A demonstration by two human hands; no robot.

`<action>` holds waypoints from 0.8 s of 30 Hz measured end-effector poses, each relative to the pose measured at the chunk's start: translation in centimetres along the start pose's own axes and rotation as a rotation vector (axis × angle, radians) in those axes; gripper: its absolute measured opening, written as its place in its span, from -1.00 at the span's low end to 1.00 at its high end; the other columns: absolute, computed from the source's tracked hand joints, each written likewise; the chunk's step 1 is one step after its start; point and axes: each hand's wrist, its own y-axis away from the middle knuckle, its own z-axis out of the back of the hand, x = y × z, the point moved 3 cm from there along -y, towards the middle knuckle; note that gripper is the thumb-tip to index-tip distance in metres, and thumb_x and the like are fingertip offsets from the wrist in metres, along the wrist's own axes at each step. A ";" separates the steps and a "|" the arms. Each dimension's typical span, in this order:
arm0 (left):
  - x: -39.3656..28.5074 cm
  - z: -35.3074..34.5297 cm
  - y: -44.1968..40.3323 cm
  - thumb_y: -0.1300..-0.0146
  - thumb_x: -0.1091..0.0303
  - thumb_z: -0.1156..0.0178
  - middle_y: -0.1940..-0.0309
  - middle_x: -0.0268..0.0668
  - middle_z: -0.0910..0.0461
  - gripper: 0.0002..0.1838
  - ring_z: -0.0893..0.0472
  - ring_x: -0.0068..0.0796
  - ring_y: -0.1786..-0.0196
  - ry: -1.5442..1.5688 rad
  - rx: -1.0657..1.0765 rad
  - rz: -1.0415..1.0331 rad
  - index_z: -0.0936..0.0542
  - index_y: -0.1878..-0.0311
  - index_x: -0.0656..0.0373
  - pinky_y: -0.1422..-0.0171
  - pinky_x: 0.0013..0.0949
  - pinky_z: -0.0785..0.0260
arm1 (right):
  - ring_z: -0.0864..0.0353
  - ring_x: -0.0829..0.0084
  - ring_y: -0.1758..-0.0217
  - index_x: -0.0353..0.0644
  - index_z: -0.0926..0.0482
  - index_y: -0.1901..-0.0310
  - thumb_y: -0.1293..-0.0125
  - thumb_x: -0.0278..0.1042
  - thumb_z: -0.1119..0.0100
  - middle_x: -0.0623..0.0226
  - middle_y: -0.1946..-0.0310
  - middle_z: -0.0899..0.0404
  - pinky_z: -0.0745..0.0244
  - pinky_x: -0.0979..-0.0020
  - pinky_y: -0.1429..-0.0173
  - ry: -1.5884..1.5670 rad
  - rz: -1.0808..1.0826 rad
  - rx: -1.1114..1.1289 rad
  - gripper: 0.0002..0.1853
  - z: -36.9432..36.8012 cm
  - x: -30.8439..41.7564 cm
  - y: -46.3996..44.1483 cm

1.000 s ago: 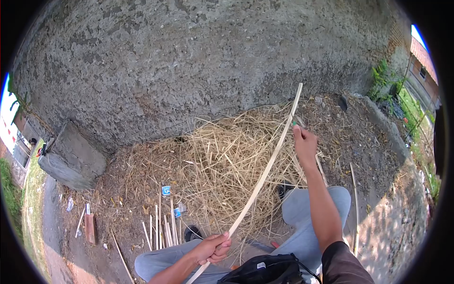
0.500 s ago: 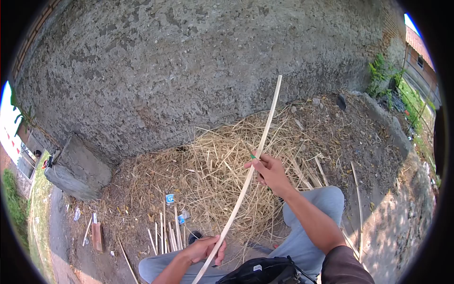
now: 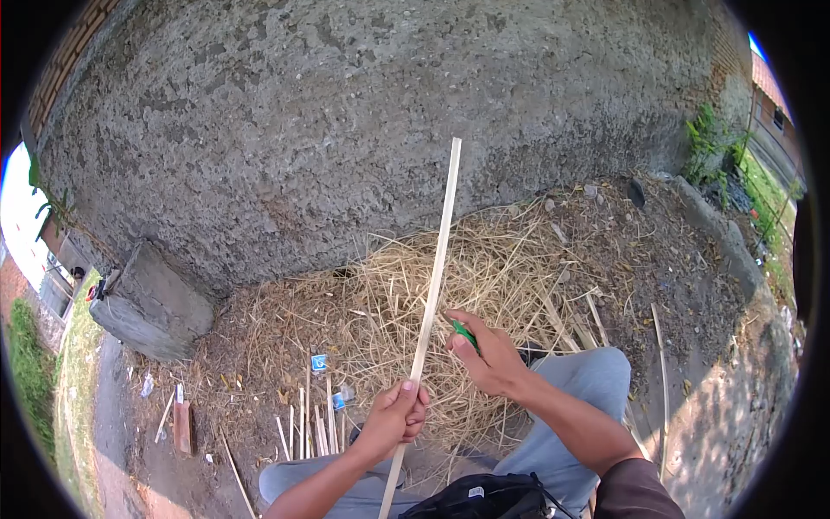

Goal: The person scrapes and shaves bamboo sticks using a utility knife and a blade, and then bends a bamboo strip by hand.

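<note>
A long pale wooden strip [image 3: 440, 259] stands nearly upright in view, its far end in front of the wall. My left hand [image 3: 398, 413] is closed around its lower part, and the tail runs down past my lap. Just right of the strip, my right hand [image 3: 487, 350] grips a small tool with a green handle [image 3: 464, 331], whose tip points toward the strip. Whether the tip touches the strip is hard to tell. Under both hands lies a heap of thin pale shavings [image 3: 501, 272].
A rough wall [image 3: 346, 130] rises ahead. At left are a stone block [image 3: 156, 303], a reddish brick piece [image 3: 182, 426] and several strips [image 3: 307, 411] beside blue-and-white packets [image 3: 319, 362]. A black bag [image 3: 475, 500] sits on my lap. Another strip [image 3: 662, 381] lies at right.
The strip has swung left and more upright. My right hand has come down toward my body, off the strip's upper part, while my left hand has moved slightly up and closed on the strip.
</note>
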 end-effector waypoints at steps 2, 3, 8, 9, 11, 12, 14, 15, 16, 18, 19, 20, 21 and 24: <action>-0.1 0.4 0.8 -0.62 0.02 0.25 0.67 -0.49 -0.14 -0.60 -0.10 -0.69 0.68 0.005 0.005 0.048 -0.36 0.24 0.12 0.63 -0.54 0.03 | -0.63 0.06 0.48 -0.28 -0.40 -0.27 -0.47 -0.15 -0.02 0.11 0.50 -0.61 -0.47 0.14 0.34 0.120 0.106 -0.063 -0.53 0.5 0.3 0.1; 0.0 0.4 1.1 -0.62 0.02 0.25 0.67 -0.49 -0.14 -0.60 -0.10 -0.69 0.68 0.009 0.002 0.052 -0.36 0.24 0.12 0.63 -0.54 0.03 | -0.64 0.10 0.49 -0.25 -0.47 -0.20 -0.44 -0.17 -0.07 0.18 0.49 -0.64 -0.46 0.16 0.42 0.192 0.132 -0.044 -0.58 0.6 0.9 0.4; 0.8 1.0 1.7 -0.61 0.02 0.23 0.67 -0.56 -0.07 -0.61 -0.05 -0.72 0.68 -0.007 -0.037 0.074 -0.33 0.30 0.06 0.64 -0.56 0.04 | -0.61 0.26 0.56 -0.15 -0.55 -0.16 -0.37 -0.17 -0.19 0.29 0.50 -0.62 -0.39 0.25 0.55 0.414 0.338 -0.168 -0.61 -0.7 1.5 1.1; 0.8 1.1 1.8 -0.61 0.02 0.23 0.67 -0.56 -0.07 -0.61 -0.05 -0.72 0.68 -0.009 -0.037 0.071 -0.33 0.30 0.06 0.64 -0.56 0.04 | -0.58 0.30 0.59 -0.10 -0.58 -0.13 -0.33 -0.19 -0.22 0.32 0.49 -0.62 -0.35 0.26 0.58 0.470 0.345 -0.197 -0.63 -0.6 1.8 1.1; 0.7 1.0 2.2 -0.61 0.02 0.24 0.68 -0.55 -0.05 -0.60 -0.03 -0.71 0.69 0.036 -0.002 0.080 -0.28 0.34 0.05 0.67 -0.54 0.08 | -0.56 0.32 0.61 -0.08 -0.58 -0.14 -0.31 -0.18 -0.25 0.35 0.50 -0.62 -0.33 0.28 0.59 0.490 0.326 -0.170 -0.61 -0.5 2.0 1.0; 0.5 0.9 2.5 -0.61 0.02 0.24 0.68 -0.55 -0.05 -0.60 -0.03 -0.71 0.69 0.036 -0.002 0.081 -0.28 0.34 0.05 0.67 -0.54 0.08 | -0.55 0.34 0.62 -0.06 -0.58 -0.15 -0.29 -0.18 -0.27 0.37 0.50 -0.61 -0.30 0.30 0.61 0.509 0.299 -0.140 -0.59 -0.6 1.9 1.1; 0.3 0.4 3.1 -0.61 0.02 0.26 0.69 -0.53 -0.01 -0.59 -0.01 -0.70 0.70 0.111 0.024 0.115 -0.24 0.37 0.05 0.70 -0.53 0.13 | -0.54 0.35 0.63 -0.04 -0.59 -0.15 -0.28 -0.17 -0.28 0.37 0.52 -0.60 -0.29 0.31 0.62 0.495 0.333 -0.163 -0.59 -0.8 1.8 1.0; 0.3 0.4 3.3 -0.61 0.02 0.26 0.69 -0.53 -0.01 -0.59 -0.01 -0.70 0.70 0.111 0.026 0.115 -0.24 0.37 0.05 0.70 -0.53 0.13 | -0.53 0.36 0.64 -0.02 -0.60 -0.15 -0.28 -0.17 -0.28 0.37 0.54 -0.58 -0.28 0.31 0.62 0.479 0.367 -0.188 -0.59 -0.8 1.7 0.9; 0.6 0.6 3.6 -0.61 0.02 0.26 0.70 -0.53 0.01 -0.58 0.00 -0.70 0.70 0.133 0.033 0.144 -0.23 0.37 0.05 0.70 -0.53 0.15 | -0.53 0.36 0.64 -0.02 -0.60 -0.15 -0.28 -0.17 -0.28 0.37 0.54 -0.58 -0.28 0.31 0.62 0.479 0.367 -0.192 -0.59 -0.7 1.4 0.7; 1.3 0.9 4.6 -0.61 0.01 0.26 0.70 -0.53 0.02 -0.58 0.01 -0.70 0.70 0.149 0.039 0.178 -0.23 0.38 0.05 0.71 -0.52 0.17 | -0.56 0.36 0.62 0.00 -0.66 -0.10 -0.31 -0.11 -0.26 0.33 0.60 -0.58 -0.32 0.31 0.62 0.473 0.242 -0.352 -0.64 0.1 0.5 -0.1; 2.2 0.9 5.2 -0.62 0.02 0.27 0.70 -0.54 0.03 -0.58 0.02 -0.71 0.69 0.168 0.058 0.225 -0.22 0.38 0.04 0.70 -0.53 0.19 | -0.56 0.36 0.62 0.00 -0.66 -0.10 -0.31 -0.11 -0.26 0.33 0.60 -0.58 -0.32 0.31 0.62 0.473 0.237 -0.351 -0.64 0.6 -0.8 -0.8; 3.2 1.1 5.9 -0.62 0.03 0.27 0.69 -0.55 0.04 -0.59 0.04 -0.72 0.68 0.187 0.078 0.272 -0.21 0.38 0.03 0.70 -0.54 0.21 | -0.57 0.32 0.62 0.01 -0.67 -0.08 -0.31 -0.10 -0.26 0.31 0.59 -0.60 -0.35 0.27 0.58 0.472 0.200 -0.400 -0.65 1.6 -2.7 -1.6; 4.4 2.0 6.3 -0.61 0.06 0.24 0.74 -0.46 -0.02 -0.57 -0.10 -0.60 0.74 0.223 0.096 0.333 -0.29 0.38 0.11 0.69 -0.42 0.03 | -0.58 0.28 0.61 0.02 -0.68 -0.07 -0.31 -0.10 -0.26 0.28 0.58 -0.62 -0.38 0.23 0.55 0.471 0.164 -0.448 -0.66 2.8 -3.9 -2.3; 8.0 3.4 9.0 -0.52 0.05 0.02 0.63 -0.39 -0.32 -0.69 -0.28 -0.49 0.73 0.378 0.087 0.405 -0.40 0.27 0.06 0.69 -0.39 -0.11 | -0.61 0.17 0.57 0.01 -0.69 -0.07 -0.31 -0.08 -0.26 0.22 0.55 -0.64 -0.44 0.13 0.45 0.481 -0.052 -0.465 -0.64 6.1 -5.0 -3.9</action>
